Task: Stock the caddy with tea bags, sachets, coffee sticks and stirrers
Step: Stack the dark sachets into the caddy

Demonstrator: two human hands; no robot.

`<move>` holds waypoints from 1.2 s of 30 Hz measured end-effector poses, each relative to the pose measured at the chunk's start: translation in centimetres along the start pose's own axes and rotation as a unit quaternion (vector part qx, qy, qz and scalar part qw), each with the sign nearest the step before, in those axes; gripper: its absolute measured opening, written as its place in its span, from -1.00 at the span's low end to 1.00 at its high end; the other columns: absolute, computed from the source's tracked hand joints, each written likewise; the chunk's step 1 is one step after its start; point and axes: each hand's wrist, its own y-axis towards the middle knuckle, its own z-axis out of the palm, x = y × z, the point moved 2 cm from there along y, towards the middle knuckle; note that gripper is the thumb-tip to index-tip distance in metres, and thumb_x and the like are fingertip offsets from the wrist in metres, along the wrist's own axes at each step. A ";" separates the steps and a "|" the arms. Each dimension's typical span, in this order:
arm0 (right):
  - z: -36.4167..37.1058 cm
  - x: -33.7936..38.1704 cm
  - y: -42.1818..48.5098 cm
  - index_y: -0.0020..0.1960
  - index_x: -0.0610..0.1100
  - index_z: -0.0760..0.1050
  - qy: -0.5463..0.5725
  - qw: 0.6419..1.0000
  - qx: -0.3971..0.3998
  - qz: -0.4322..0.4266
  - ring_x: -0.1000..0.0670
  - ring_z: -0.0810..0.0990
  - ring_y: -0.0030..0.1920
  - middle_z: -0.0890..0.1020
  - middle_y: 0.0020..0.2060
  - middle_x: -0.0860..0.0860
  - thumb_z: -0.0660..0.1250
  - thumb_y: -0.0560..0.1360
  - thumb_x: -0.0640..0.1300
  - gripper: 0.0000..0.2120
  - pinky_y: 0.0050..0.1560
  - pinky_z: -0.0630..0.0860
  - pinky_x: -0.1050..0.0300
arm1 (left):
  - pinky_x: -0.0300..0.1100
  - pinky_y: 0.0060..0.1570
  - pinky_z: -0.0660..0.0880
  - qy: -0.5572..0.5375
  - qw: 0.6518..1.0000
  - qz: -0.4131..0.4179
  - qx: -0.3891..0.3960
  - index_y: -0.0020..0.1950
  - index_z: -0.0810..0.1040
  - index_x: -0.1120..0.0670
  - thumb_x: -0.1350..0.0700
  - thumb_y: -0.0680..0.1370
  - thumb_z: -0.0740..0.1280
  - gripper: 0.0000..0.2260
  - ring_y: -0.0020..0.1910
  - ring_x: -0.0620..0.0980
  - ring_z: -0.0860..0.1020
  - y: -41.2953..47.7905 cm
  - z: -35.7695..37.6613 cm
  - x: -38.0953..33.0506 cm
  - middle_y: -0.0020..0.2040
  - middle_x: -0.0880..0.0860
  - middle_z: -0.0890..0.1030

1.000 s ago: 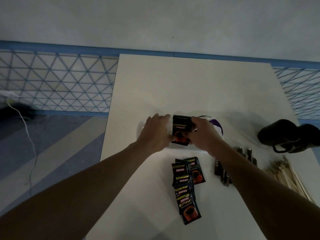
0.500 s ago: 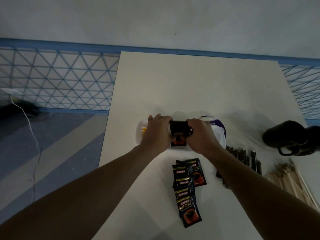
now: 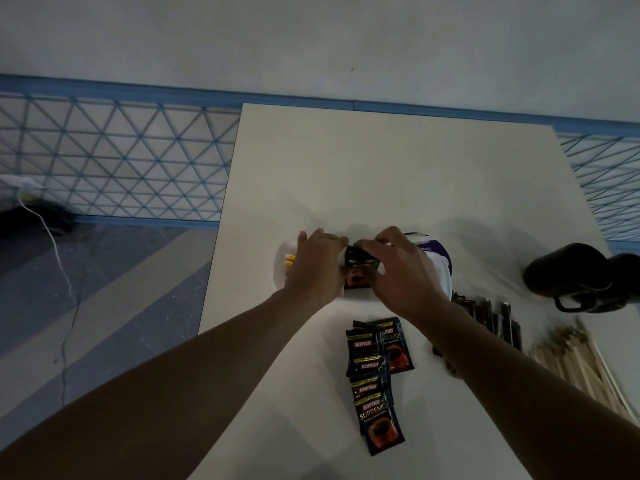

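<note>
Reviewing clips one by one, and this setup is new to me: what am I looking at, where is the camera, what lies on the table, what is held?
No machine here: these are a person's bare arms, filmed by a camera worn on the head, looking down. The right hand grips a bundle of dark coffee sachets at a white caddy; the left hand touches the bundle's side. On the table lie more sachets, dark coffee sticks, wooden stirrers and a dark mug.

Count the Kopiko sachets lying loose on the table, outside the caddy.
5 sachets by label, overlapping in a line nearer than the caddy: two side by side at the far end, three trailing toward the camera. Others may hide beneath.
</note>
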 end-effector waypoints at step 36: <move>1.2 0.1 2.7 0.40 0.00 0.26 -0.215 0.968 0.129 0.023 -0.11 0.62 -0.20 0.40 0.09 -0.12 0.50 0.37 0.15 -0.28 -0.30 0.52 0.07 | 0.00 0.36 0.29 -0.019 0.995 -0.091 -0.041 0.14 0.62 0.13 0.25 0.57 0.29 -0.80 0.20 0.10 0.41 -1.3 -1.2 -1.9 0.05 0.11 0.59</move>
